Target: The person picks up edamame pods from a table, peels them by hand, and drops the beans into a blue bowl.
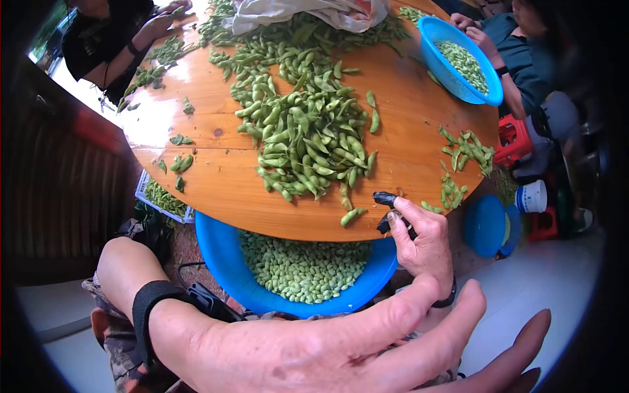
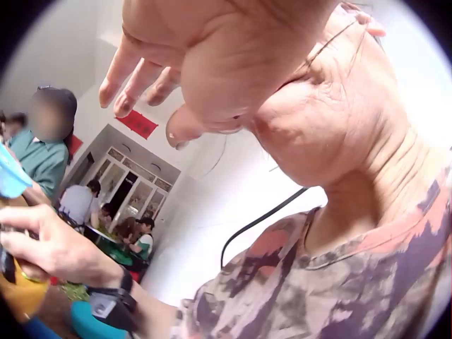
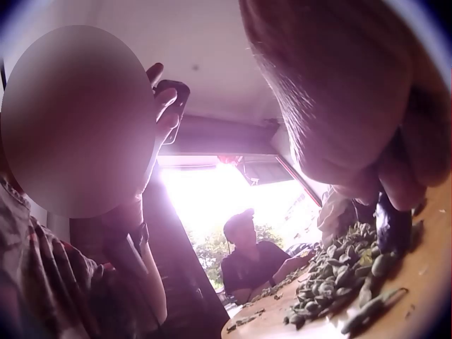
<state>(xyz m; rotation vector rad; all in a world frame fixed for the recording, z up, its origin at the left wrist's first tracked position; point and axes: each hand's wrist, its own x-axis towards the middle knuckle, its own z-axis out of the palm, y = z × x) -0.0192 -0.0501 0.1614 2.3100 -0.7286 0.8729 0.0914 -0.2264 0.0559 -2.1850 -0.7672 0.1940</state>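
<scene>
My left hand [image 1: 314, 347] is raised close in front of the head camera, its fingers extended to the right and no object in them. In the left wrist view the same hand [image 2: 226, 63] is up beside the head. Over the table's near edge is my right hand [image 1: 422, 239], with dark black coverings [image 1: 384, 198] at the fingertips and no pod between its fingers. Just left of it lies a single green soybean pod [image 1: 352, 217], near the large heap of pods [image 1: 308, 137]. Under the table edge, a blue basin [image 1: 216, 262] holds shelled green beans [image 1: 304, 268].
On the wooden table [image 1: 209, 177] are a pale cloth bag [image 1: 308, 13], a blue colander [image 1: 429, 33] with beans, and loose pods [image 1: 468, 150] at right. Two people [image 1: 98, 39] sit across. Red stools [image 1: 512, 141] and a white bucket [image 1: 531, 196] stand right.
</scene>
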